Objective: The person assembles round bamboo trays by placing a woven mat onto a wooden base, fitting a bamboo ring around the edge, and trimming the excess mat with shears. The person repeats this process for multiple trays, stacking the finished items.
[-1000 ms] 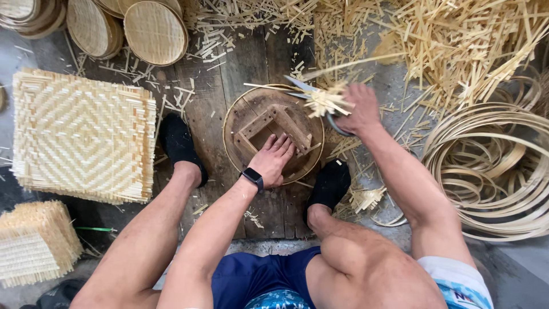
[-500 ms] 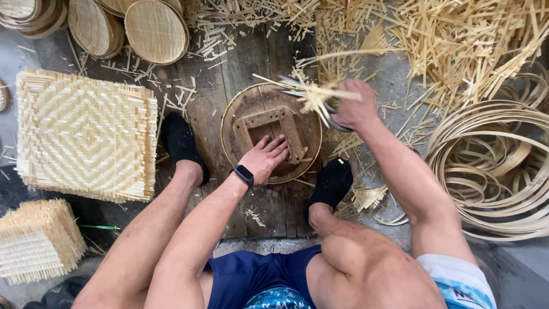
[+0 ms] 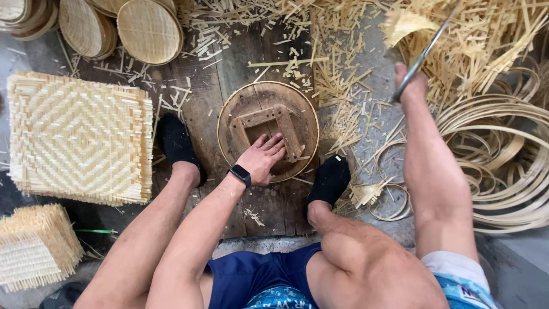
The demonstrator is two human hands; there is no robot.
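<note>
The left hand (image 3: 262,159) lies flat, fingers spread narrow, on the round wooden form (image 3: 269,129) at the centre of the floor boards (image 3: 200,109). Its fingertips touch the square wooden frame (image 3: 269,123) fixed on top of the form. A black watch (image 3: 241,175) sits on that wrist.

The right hand (image 3: 409,83) is raised at about 2 o'clock from the form, well apart from it, closed around the handle of a long blade (image 3: 426,51) that slants up toward 1 o'clock. The blade tip is blurred against a heap of bamboo strips (image 3: 492,34).

Two feet in black socks flank the form: one at 9 o'clock (image 3: 177,146), one at 4 o'clock (image 3: 329,177), just beside its rim.

At 9 o'clock, farther out, lies a square woven mat (image 3: 80,137). A smaller stack of woven pieces (image 3: 37,243) is at 8 o'clock. Round woven trays (image 3: 148,28) lean together at 11 o'clock. Coiled bamboo hoops (image 3: 503,166) fill the 3 o'clock side. Short cut strips (image 3: 337,97) litter the boards between the form and the heap.
</note>
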